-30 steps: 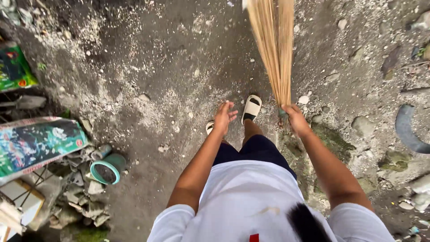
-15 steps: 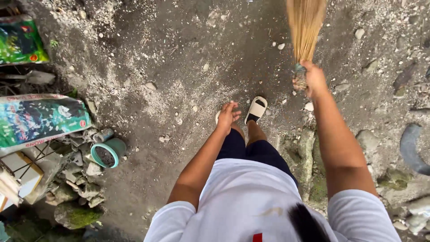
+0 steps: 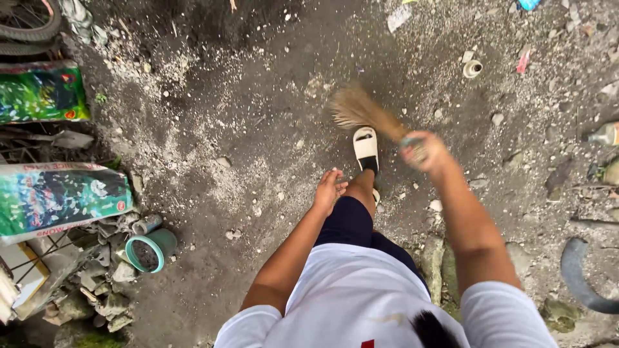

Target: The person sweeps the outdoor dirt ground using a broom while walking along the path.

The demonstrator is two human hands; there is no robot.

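Note:
My right hand (image 3: 422, 151) grips the bound end of a straw stick broom (image 3: 361, 111), blurred with motion. Its bristles slant up and to the left over the dark dirt ground, just beyond my forward foot in a white sandal (image 3: 365, 148). My left hand (image 3: 329, 190) hangs free beside my thigh, fingers loosely apart, holding nothing. I wear a white shirt and dark shorts.
Green printed sacks (image 3: 61, 196) and rubble lie at the left, with a teal pot (image 3: 147, 249) of soil beside them. A tyre (image 3: 29, 22) sits top left. Stones, a small white ring (image 3: 472, 68) and litter scatter the ground; a dark curved rubber piece (image 3: 577, 277) lies at the right.
My right hand has swung the broom from upright down to the left, bristles now low over the ground. I have stepped forward; my left hand stays hanging.

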